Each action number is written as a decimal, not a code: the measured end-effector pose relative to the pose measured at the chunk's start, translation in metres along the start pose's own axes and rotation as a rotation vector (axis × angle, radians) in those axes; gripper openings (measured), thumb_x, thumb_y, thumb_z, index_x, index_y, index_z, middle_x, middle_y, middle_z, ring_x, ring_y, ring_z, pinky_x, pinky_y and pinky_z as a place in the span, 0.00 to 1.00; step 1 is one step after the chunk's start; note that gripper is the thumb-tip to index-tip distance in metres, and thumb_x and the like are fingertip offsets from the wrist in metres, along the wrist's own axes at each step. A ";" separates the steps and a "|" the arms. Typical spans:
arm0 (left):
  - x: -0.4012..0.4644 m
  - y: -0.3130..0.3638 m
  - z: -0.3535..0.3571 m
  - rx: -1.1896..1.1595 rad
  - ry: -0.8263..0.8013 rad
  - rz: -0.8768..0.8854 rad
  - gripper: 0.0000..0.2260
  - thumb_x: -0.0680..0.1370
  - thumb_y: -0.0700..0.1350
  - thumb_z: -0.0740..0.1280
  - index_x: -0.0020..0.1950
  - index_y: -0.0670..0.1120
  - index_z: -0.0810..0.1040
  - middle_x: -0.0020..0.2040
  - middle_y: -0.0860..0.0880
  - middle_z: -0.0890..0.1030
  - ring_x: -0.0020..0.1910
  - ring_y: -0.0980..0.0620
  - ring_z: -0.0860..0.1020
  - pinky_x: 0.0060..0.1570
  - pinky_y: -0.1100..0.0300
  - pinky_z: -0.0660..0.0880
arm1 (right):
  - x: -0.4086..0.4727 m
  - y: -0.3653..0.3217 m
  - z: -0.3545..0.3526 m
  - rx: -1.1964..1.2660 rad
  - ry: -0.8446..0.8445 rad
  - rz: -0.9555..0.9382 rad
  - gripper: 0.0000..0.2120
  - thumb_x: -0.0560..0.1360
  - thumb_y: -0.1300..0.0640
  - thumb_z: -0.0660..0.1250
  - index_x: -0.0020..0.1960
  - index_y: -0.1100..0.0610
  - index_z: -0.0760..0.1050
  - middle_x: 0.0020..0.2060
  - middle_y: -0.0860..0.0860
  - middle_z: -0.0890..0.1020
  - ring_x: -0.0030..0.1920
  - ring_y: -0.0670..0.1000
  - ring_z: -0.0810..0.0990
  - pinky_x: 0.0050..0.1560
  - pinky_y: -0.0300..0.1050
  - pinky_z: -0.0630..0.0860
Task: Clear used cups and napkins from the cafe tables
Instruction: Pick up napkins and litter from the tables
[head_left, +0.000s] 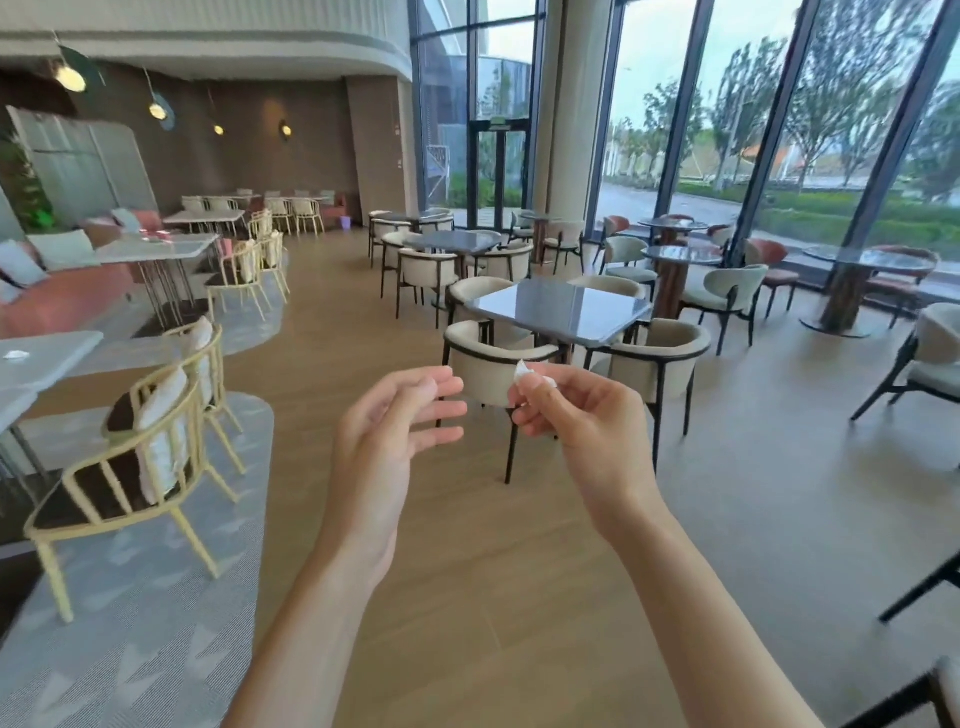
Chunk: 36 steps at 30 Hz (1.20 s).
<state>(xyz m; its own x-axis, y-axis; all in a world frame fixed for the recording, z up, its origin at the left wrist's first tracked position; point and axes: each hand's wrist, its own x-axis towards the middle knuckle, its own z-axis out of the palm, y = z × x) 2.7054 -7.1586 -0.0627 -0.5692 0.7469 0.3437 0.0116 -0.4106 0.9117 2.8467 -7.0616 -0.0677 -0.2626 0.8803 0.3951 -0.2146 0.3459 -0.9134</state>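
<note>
Right hand (576, 415): raised in front of the person, over the wooden floor (519, 597); its grip is closed on a small crumpled white napkin (524, 375), pinched between thumb and fingertips, with the other fingers curled in beneath.
Napkin in hand: only a little of it shows, poking up above the fingertips; it is in the air, touching no desk.
Left hand (395, 431): held up just beside the right one, palm turned toward it; its grip is wide and holds nothing, the fingers fairly straight and spread, pointing at the right hand without touching it.
Second napkin (15, 355): a small white crumpled piece lying on the pale desk (57, 353) at the far left edge of the view, well apart from both hands.
Nearest chair (130, 467): yellow metal frame with a white cushion, standing on grey carpet (130, 649) beside that pale desk.
Dark square desk (561, 310): straight ahead beyond the hands, glossy grey top, ringed by cream armchairs (493, 371) with dark frames.
Round desks (680, 255): further right, along the tall windows (779, 130), with pale and rust-coloured chairs near them.
Back left: a pink sofa (62, 301) with cushions behind more pale desks.
</note>
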 end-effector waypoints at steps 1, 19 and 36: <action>0.021 -0.012 0.000 0.000 -0.004 -0.004 0.11 0.84 0.38 0.62 0.53 0.42 0.85 0.52 0.44 0.87 0.53 0.44 0.85 0.53 0.48 0.83 | 0.020 0.014 0.004 -0.001 0.006 0.005 0.06 0.79 0.58 0.72 0.49 0.61 0.85 0.39 0.57 0.87 0.37 0.50 0.81 0.40 0.40 0.80; 0.481 -0.173 -0.058 0.052 0.208 0.068 0.11 0.77 0.46 0.65 0.53 0.44 0.85 0.51 0.44 0.87 0.52 0.44 0.86 0.51 0.49 0.83 | 0.463 0.231 0.182 0.095 -0.214 0.052 0.07 0.80 0.60 0.70 0.51 0.64 0.84 0.36 0.54 0.85 0.36 0.48 0.81 0.41 0.39 0.79; 0.898 -0.341 -0.222 -0.024 0.252 -0.072 0.09 0.83 0.40 0.64 0.53 0.41 0.84 0.51 0.42 0.87 0.52 0.43 0.85 0.54 0.45 0.83 | 0.795 0.458 0.421 0.050 -0.140 0.187 0.06 0.79 0.58 0.73 0.49 0.61 0.85 0.40 0.54 0.87 0.38 0.48 0.83 0.43 0.40 0.79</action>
<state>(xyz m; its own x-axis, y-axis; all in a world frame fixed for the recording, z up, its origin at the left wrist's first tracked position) 2.0077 -6.4641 -0.1151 -0.7548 0.6219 0.2084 -0.0544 -0.3760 0.9250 2.1433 -6.3396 -0.1305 -0.4296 0.8725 0.2328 -0.1959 0.1616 -0.9672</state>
